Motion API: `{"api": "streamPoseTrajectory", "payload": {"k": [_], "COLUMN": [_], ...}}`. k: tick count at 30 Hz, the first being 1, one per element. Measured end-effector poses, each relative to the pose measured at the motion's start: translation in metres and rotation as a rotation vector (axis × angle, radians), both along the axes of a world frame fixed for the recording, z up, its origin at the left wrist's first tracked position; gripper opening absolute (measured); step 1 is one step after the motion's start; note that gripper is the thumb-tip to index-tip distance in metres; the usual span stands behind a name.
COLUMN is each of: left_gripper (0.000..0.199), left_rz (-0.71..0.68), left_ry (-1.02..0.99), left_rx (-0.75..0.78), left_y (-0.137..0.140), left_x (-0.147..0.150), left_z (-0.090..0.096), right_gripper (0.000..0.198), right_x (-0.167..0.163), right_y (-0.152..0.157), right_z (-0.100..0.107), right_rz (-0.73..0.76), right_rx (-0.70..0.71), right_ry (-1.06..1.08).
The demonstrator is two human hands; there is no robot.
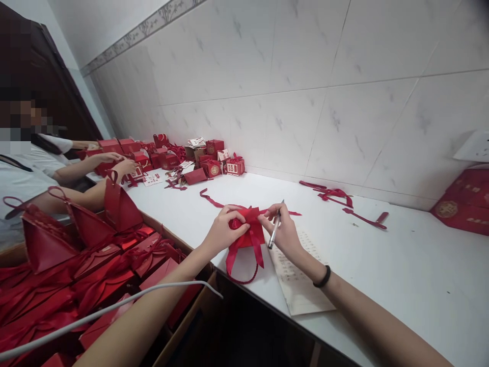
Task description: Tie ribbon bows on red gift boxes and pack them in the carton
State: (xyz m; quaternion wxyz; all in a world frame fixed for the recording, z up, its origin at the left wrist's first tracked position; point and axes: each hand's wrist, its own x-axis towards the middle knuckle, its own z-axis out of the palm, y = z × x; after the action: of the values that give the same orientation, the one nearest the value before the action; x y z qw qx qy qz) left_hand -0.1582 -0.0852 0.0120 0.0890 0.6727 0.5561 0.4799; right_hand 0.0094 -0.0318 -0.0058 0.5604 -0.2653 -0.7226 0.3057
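Observation:
A small red gift box with a satin ribbon and a twisted cord handle is at the table's near edge. My left hand is closed on its left side, thumb pressing near the ribbon. My right hand pinches at the box's right edge, with a pen tucked between its fingers. The fingers partly cover the box, so how the ribbon is fastened cannot be made out. A handwritten paper lies beneath my right hand.
At the left, a cardboard carton holds several red gift boxes, and a white cable crosses in front. Loose red ribbons lie by the wall. A co-worker's hands work near piled boxes. Red packaging stands far right.

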Motion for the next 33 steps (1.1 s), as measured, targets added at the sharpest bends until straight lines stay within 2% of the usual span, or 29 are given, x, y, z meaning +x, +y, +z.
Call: {"api": "streamPoseTrajectory", "payload": {"k": [2, 4, 8, 11, 13, 19, 22, 28, 33], "left_gripper": [0.006, 0.006, 0.009, 0.02, 0.018, 0.015, 0.012, 0.01, 0.01], "left_rz": [-0.018, -0.039, -0.056, 0.026, 0.099, 0.168, 0.18, 0.239, 0.246], "left_ry": [0.003, 0.016, 0.004, -0.11, -0.131, -0.029, -0.034, 0.04, 0.072], "left_rx": [-0.011, -0.018, 0.036, 0.125, 0.144, 0.111, 0.138, 0.203, 0.233], "left_y": [-0.001, -0.002, -0.002, -0.001, -0.001, -0.005, -0.005, -0.003, 0.001], "left_x": [-0.001, -0.001, -0.003, -0.005, -0.007, -0.007, -0.005, -0.004, -0.006], "left_z": [0.001, 0.001, -0.005, -0.013, -0.016, -0.018, -0.02, -0.022, -0.024], "right_gripper": [0.031, 0.034, 0.031, 0.025, 0.023, 0.029, 0.03, 0.021, 0.025], "right_x": [0.002, 0.002, 0.0, -0.001, -0.003, -0.005, -0.005, -0.006, -0.006], "right_y": [0.006, 0.006, 0.001, 0.0, 0.001, 0.005, 0.004, 0.004, 0.008], "right_z": [0.004, 0.007, 0.013, 0.012, 0.01, 0.006, 0.005, 0.002, -0.003], "right_rz": [0.072, 0.129, 0.122, 0.125, 0.133, 0.116, 0.086, 0.075, 0.051], "right_rx": [-0.111, -0.146, -0.116, -0.131, -0.144, -0.192, -0.214, -0.143, -0.196], "right_ry": [-0.03, -0.043, -0.058, -0.04, -0.031, -0.02, -0.02, -0.004, 0.025]}}
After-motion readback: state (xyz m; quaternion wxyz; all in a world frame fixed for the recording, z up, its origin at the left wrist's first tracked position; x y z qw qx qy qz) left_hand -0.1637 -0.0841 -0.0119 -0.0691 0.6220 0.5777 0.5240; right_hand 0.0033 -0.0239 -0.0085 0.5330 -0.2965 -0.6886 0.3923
